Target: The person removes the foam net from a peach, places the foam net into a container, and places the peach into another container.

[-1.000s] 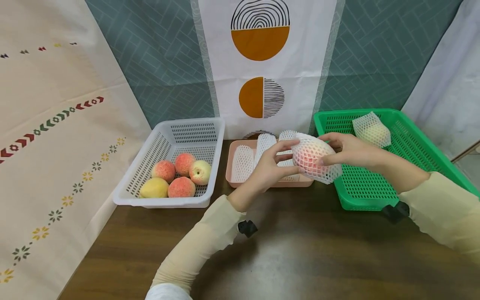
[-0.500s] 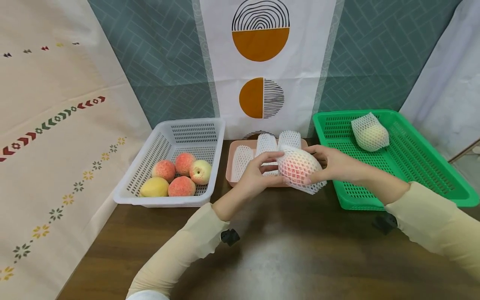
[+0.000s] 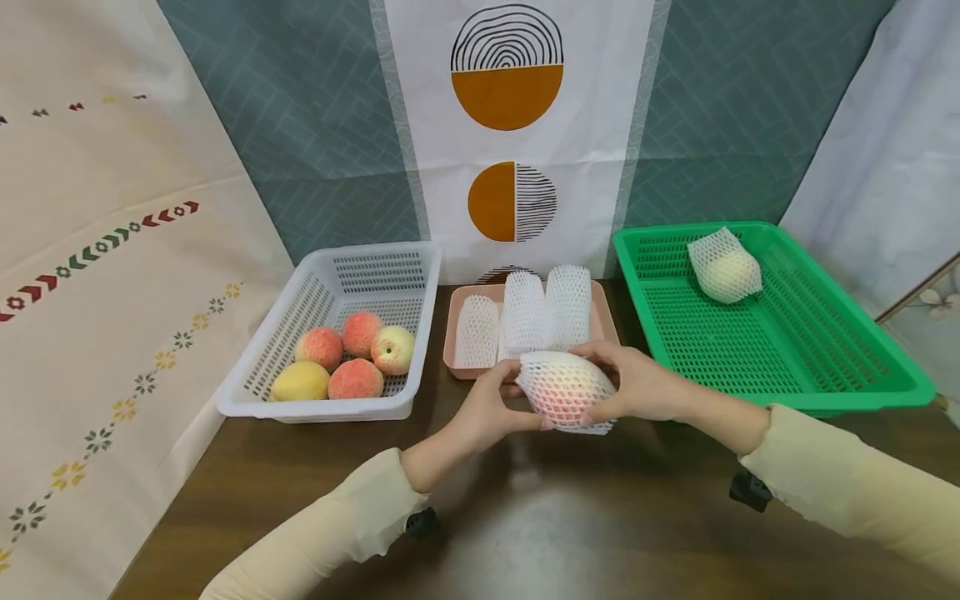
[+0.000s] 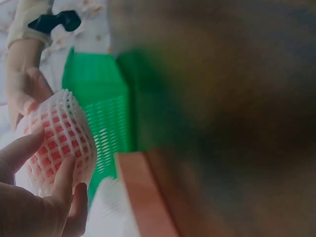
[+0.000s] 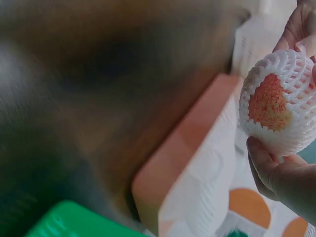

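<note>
A red and pale yellow peach (image 3: 564, 392) in a white foam net sleeve (image 4: 63, 140) is held between both hands, just in front of the pink tray. My left hand (image 3: 487, 410) grips its left end, thumb below and fingers behind. From the right, my right hand (image 3: 632, 385) grips the other end with the thumb on the near side. In the right wrist view the sleeve's open end shows bare peach skin (image 5: 268, 104). More white foam net sleeves (image 3: 525, 312) lie in the pink tray (image 3: 606, 321) behind the hands.
At the left stands a white basket (image 3: 247, 400) with several bare peaches (image 3: 356, 380) and a yellow fruit (image 3: 300, 382). A green basket (image 3: 720, 350) at the right holds one sleeved fruit (image 3: 726, 267). Patterned cloth (image 3: 585, 100) hangs behind the brown table (image 3: 525, 517).
Both hands have brought the sleeved peach left and down, nearer the body, from beside the green basket to in front of the pink tray. Both keep their grip on it.
</note>
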A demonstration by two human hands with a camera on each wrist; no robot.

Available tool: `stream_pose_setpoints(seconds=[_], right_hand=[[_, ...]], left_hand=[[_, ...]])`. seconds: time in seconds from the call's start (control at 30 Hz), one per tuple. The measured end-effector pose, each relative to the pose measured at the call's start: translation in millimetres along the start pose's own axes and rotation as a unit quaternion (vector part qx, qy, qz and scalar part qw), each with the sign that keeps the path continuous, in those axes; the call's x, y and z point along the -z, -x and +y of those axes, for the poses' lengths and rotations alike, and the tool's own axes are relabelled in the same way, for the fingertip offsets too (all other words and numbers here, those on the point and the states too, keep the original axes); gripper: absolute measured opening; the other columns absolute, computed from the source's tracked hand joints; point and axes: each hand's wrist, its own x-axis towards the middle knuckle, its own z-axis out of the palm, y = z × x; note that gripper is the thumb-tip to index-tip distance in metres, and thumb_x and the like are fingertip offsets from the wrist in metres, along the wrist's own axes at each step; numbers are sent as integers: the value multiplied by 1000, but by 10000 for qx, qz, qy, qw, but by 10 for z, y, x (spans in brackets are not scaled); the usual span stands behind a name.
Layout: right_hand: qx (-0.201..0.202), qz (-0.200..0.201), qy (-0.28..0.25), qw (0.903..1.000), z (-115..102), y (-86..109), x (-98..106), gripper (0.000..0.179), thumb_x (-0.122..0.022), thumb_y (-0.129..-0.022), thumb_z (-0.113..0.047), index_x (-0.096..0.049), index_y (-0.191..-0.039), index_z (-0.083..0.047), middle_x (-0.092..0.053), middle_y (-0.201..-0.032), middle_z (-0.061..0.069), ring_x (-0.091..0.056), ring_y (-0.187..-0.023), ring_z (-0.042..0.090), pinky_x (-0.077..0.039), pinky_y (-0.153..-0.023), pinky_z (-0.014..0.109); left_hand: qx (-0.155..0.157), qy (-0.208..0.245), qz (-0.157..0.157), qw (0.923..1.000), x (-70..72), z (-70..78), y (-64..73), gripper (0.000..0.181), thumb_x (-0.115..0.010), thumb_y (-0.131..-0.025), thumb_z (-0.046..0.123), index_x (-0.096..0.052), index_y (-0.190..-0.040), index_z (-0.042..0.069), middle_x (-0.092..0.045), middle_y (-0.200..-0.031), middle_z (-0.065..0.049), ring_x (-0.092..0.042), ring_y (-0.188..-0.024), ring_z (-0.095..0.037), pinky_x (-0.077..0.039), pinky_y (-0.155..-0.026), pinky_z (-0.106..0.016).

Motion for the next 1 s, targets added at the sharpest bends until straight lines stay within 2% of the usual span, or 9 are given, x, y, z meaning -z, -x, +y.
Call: stream_pose_setpoints(seconds=[0.17, 0.4, 0.57, 0.77, 0.87, 1.0], right_hand=[[1, -27, 152, 9999, 90, 28, -196, 74, -82, -71, -21, -46, -131, 3, -58, -121, 15, -55, -104, 26, -48, -85, 40], [-154, 1, 442, 9989, 234, 66, -389, 74, -82, -67, -23, -48, -130, 0, -58, -121, 13, -53, -103, 24, -47, -86, 38], [-10, -125, 351, 9993, 338, 89, -479, 74, -82, -67, -21, -48, -129, -1, -58, -120, 12, -54, -103, 23, -47, -86, 34], [81, -231, 225, 9994, 375, 112, -518, 74, -82, -66, -17, -48, -131, -3, -58, -122, 11, -53, -103, 21, -45, -85, 31], [52, -242, 255, 9994, 379, 117, -511, 76, -81, -67, -17, -47, -133, -2, -58, -123, 12, -54, -104, 22, -45, -86, 32], [58, -216, 494, 9985, 385, 118, -487, 79, -81, -69, -20, -45, -135, 4, -57, -127, 15, -54, -109, 26, -45, -90, 32]], left_hand=[[189, 49, -84, 9998, -50, -188, 107, 68, -82, -70, 5, -48, -128, -1, -56, -123, -15, -59, -109, -30, -53, -72, -24], [344, 34, -139, 9993, -138, -357, 195, 65, -83, -67, 3, -49, -122, -2, -58, -113, -13, -59, -94, -21, -51, -67, -24], [350, 141, -311, 9988, -157, -432, 234, 66, -84, -65, -1, -46, -119, -3, -57, -106, -12, -60, -86, -17, -50, -72, -25], [293, 221, -465, 9982, -111, -410, 281, 68, -82, -65, -4, -45, -122, -5, -56, -111, -16, -61, -94, -22, -53, -84, -37], [221, -68, -444, 9987, -50, -363, 295, 65, -82, -66, -1, -49, -121, -5, -57, -113, -17, -57, -98, -25, -53, -84, -39], [127, -608, -223, 9978, 51, -305, 318, 54, -81, -69, 4, -58, -116, -7, -58, -111, -19, -53, -95, -24, -51, -80, -34]])
